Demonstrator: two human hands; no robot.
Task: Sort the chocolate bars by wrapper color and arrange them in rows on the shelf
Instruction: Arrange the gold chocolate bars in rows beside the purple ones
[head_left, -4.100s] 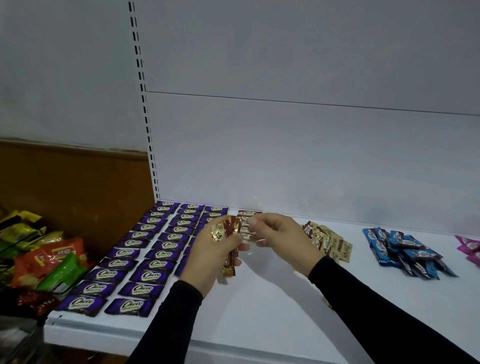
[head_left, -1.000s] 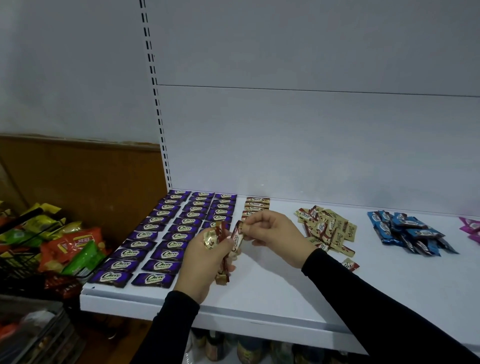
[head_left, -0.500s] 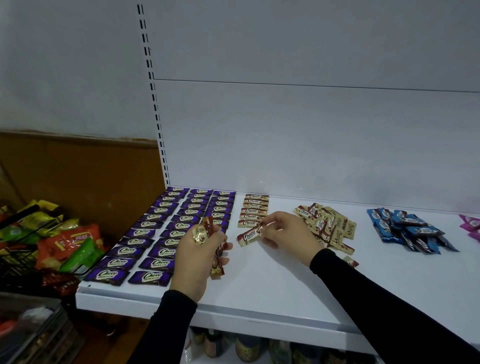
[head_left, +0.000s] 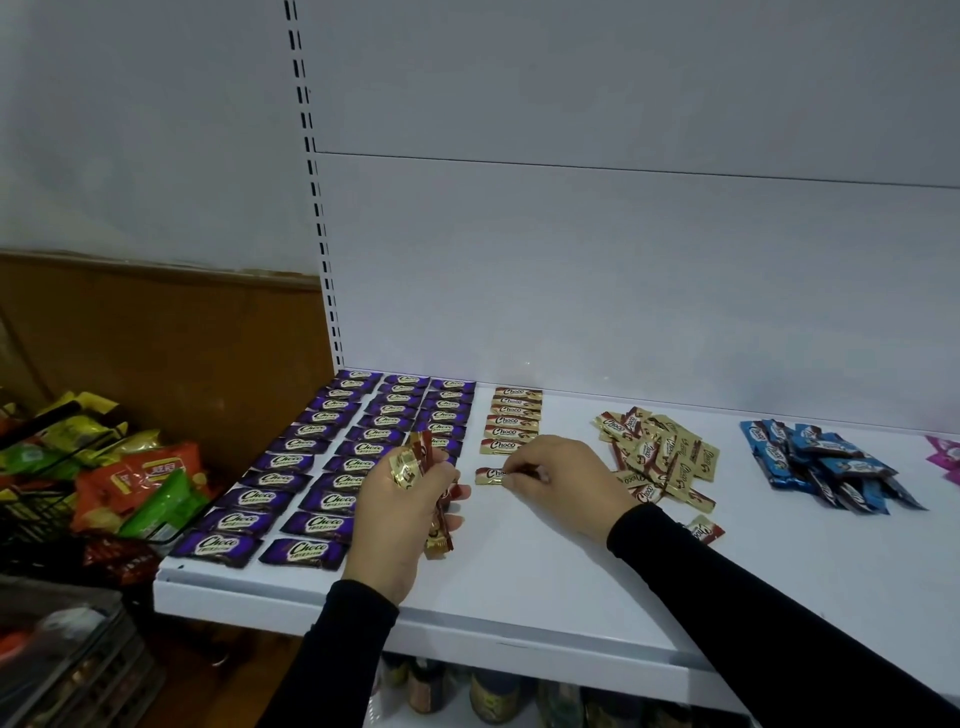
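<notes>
White shelf (head_left: 545, 587): purple rows (head_left: 363, 447) done, gold row (head_left: 511, 418) w/ five down. Right hand (head_left: 558, 480) pinches sixth gold bar (head_left: 491, 476) onto shelf below them; left hand (head_left: 402, 506) grips spare bunch (head_left: 415, 462). Next, I'd say: let go, square it up, feed another.

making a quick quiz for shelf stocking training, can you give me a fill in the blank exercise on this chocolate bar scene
1. The rows already laid at the shelf's left end have ____ wrappers.
2. The right hand is setting a gold bar at the near end of the ____ row.
3. The left hand holds a bunch of ____ bars.
4. Just right of the loose gold pile lies a pile of ____ bars.

Missing words: purple; gold; gold; blue
</notes>
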